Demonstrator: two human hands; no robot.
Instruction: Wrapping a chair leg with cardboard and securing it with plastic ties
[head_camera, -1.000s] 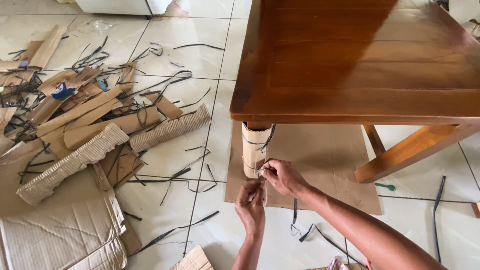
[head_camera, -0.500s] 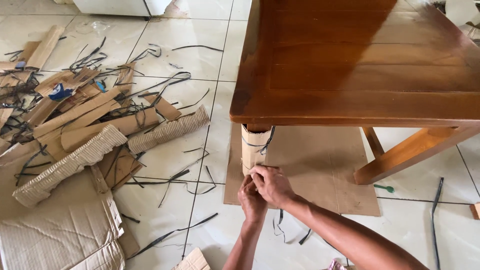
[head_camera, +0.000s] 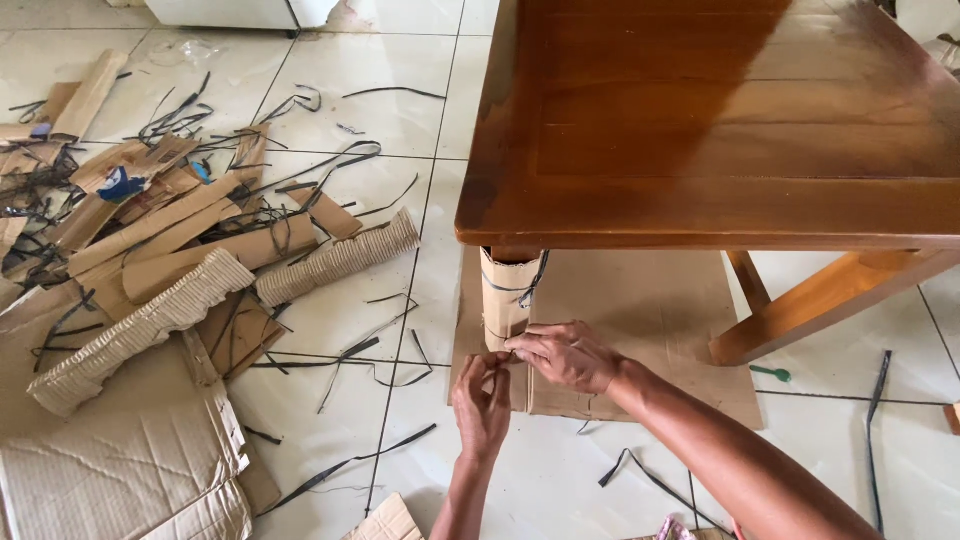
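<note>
A brown wooden table (head_camera: 720, 120) fills the upper right. Its near-left leg is wrapped in a cardboard sleeve (head_camera: 505, 295) bound by a black plastic strap (head_camera: 532, 283). My right hand (head_camera: 565, 355) pinches at the bottom of that sleeve with its fingers closed on the cardboard edge. My left hand (head_camera: 482, 400) is just below and to the left, fingertips pinched on the same lower edge. What sits between the fingers is too small to tell. A flat cardboard sheet (head_camera: 650, 320) lies on the floor under the leg.
A heap of torn cardboard pieces (head_camera: 160, 270) and black straps (head_camera: 340, 160) covers the tiled floor at left. Loose straps (head_camera: 640, 470) lie near my right forearm. A small green object (head_camera: 772, 374) rests by the slanted table brace (head_camera: 820, 300).
Both hands have stayed at the sleeve's bottom. They came close together half a second ago; since then my left hand has dropped lower and left and my right hand has moved right.
</note>
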